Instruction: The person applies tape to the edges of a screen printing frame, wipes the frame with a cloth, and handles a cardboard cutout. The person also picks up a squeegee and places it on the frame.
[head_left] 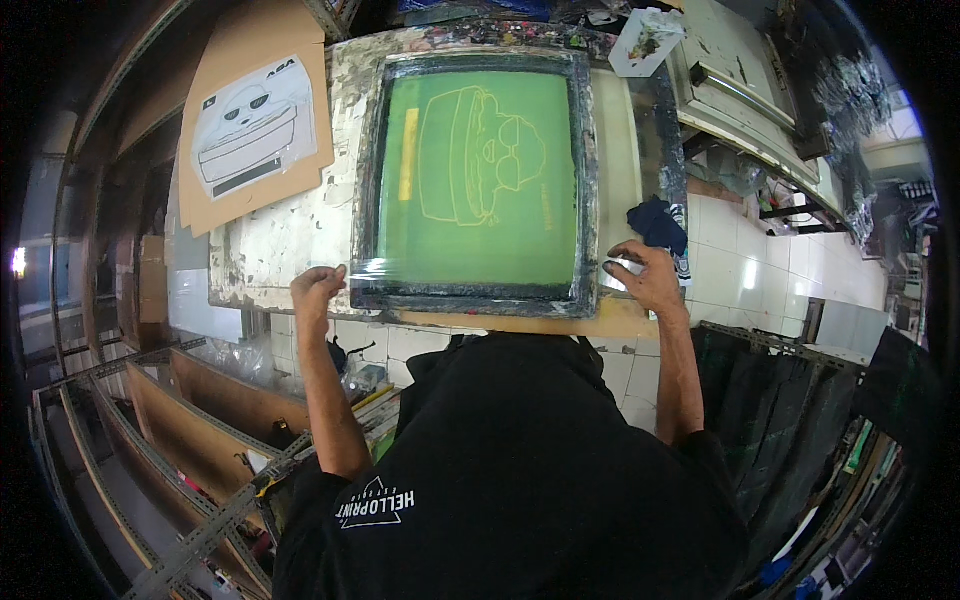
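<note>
A screen-printing frame [584, 180] with a green mesh [480, 170] lies flat on a paint-stained work table [290, 235]. The mesh carries a yellow line drawing of a round figure with sunglasses. My left hand [317, 290] is closed on the frame's near left corner. My right hand [642, 275] rests with spread fingers on the table just past the frame's near right corner. Whether it touches the frame I cannot tell. My black shirt fills the lower middle of the view.
A brown cardboard sheet [215, 195] with a paper print of the same figure lies at the table's left. A dark blue rag [655, 222] sits right of the frame. A paint-smeared white tray [645, 42] is at the back. Metal racks stand left and right; white floor tiles lie below.
</note>
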